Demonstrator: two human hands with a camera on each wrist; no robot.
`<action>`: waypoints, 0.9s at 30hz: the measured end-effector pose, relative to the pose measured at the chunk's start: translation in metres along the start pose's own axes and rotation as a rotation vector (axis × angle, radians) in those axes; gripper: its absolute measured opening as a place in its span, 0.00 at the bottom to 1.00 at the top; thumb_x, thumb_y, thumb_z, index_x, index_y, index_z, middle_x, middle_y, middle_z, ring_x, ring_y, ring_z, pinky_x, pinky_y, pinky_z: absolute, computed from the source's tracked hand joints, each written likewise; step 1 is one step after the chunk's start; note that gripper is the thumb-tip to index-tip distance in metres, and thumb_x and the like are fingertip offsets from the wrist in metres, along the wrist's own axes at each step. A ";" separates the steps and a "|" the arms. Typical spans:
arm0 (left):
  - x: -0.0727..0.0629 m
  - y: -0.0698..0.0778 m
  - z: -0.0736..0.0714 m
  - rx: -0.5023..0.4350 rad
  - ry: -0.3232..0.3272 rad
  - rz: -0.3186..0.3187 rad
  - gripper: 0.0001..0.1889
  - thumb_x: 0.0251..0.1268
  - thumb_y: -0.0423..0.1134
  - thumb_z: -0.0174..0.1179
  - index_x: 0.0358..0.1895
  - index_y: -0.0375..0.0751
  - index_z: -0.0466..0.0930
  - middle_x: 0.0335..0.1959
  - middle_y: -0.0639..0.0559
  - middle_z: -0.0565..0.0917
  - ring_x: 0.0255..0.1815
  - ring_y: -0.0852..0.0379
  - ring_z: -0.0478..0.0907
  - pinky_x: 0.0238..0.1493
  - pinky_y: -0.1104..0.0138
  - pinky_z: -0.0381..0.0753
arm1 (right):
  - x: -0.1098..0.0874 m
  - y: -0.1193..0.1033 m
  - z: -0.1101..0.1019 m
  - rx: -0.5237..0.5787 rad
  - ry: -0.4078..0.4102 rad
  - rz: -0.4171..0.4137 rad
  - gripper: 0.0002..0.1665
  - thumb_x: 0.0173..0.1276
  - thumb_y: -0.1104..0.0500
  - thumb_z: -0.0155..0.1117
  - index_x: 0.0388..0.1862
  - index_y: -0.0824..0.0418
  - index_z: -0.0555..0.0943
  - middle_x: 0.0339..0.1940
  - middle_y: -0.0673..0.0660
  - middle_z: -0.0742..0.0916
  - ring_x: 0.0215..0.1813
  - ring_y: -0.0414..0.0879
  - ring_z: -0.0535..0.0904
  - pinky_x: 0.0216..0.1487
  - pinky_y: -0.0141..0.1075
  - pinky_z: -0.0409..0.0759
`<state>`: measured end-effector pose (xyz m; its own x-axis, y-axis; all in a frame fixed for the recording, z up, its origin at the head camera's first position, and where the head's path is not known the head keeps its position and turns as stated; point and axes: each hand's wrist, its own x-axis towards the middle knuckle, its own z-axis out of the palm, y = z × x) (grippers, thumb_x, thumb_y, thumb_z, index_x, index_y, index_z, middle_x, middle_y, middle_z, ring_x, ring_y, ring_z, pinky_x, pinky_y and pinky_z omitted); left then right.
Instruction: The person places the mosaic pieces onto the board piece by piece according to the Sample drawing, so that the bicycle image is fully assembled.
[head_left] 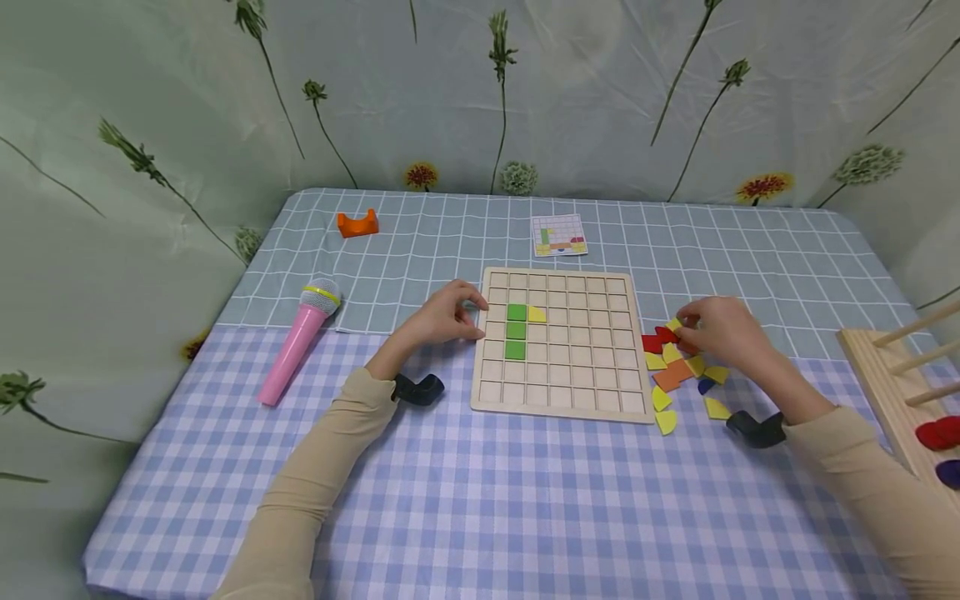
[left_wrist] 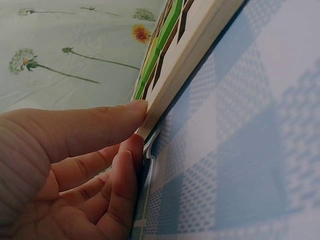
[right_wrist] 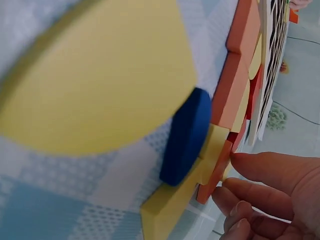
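In the head view a wooden grid board (head_left: 555, 396) lies on the table. It holds a column of green squares (head_left: 516, 331) and a yellow quarter-round piece (head_left: 537, 314). My left hand (head_left: 447, 315) is at the board's left edge, its thumb and a finger touching the rim, spaced apart. My right hand (head_left: 723, 329) reaches over a loose pile beside the board: yellow pieces (head_left: 717, 408), red pieces (head_left: 652, 343), orange pieces (head_left: 672, 375) and a blue piece (right_wrist: 186, 135). Its thumb and index fingertips meet a reddish-orange piece (right_wrist: 215, 172); I cannot tell whether they pinch it.
A small pattern card (head_left: 558, 236) lies behind the board. To the left are a pink toy microphone (head_left: 300, 342) and an orange curved block (head_left: 357, 223). At the right edge stands a wooden peg rack (head_left: 873, 375) with red discs (head_left: 937, 433) and a purple disc (head_left: 948, 473).
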<state>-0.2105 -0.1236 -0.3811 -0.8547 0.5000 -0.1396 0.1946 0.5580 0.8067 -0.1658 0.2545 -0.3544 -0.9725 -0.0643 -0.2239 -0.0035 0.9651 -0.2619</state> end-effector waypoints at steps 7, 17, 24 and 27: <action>0.000 -0.002 0.000 -0.007 0.007 0.011 0.21 0.51 0.28 0.66 0.50 0.31 0.74 0.61 0.38 0.66 0.28 0.64 0.75 0.28 0.75 0.76 | 0.008 0.000 0.001 -0.025 0.012 -0.068 0.18 0.61 0.64 0.61 0.50 0.72 0.79 0.41 0.70 0.83 0.34 0.53 0.73 0.28 0.33 0.76; -0.001 -0.001 0.000 0.020 0.009 0.029 0.21 0.51 0.29 0.66 0.50 0.30 0.75 0.61 0.37 0.66 0.28 0.63 0.75 0.29 0.74 0.76 | 0.014 -0.001 0.002 -0.034 0.025 -0.105 0.20 0.61 0.59 0.64 0.47 0.72 0.80 0.39 0.68 0.83 0.37 0.53 0.73 0.34 0.38 0.77; 0.000 -0.003 0.000 0.034 0.008 0.031 0.20 0.51 0.29 0.67 0.50 0.31 0.75 0.61 0.38 0.67 0.29 0.61 0.76 0.31 0.74 0.76 | 0.015 -0.003 0.000 -0.020 0.016 -0.099 0.20 0.61 0.59 0.64 0.47 0.73 0.80 0.40 0.69 0.83 0.39 0.55 0.73 0.36 0.40 0.79; 0.001 -0.003 0.000 0.034 0.006 0.025 0.21 0.51 0.30 0.67 0.50 0.31 0.75 0.61 0.38 0.67 0.29 0.61 0.76 0.31 0.74 0.76 | 0.012 -0.006 -0.002 -0.022 0.044 -0.136 0.20 0.60 0.58 0.64 0.47 0.72 0.81 0.41 0.69 0.83 0.39 0.55 0.73 0.40 0.44 0.80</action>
<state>-0.2122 -0.1252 -0.3838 -0.8524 0.5100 -0.1155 0.2325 0.5674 0.7899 -0.1782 0.2483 -0.3532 -0.9721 -0.1838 -0.1459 -0.1404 0.9536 -0.2662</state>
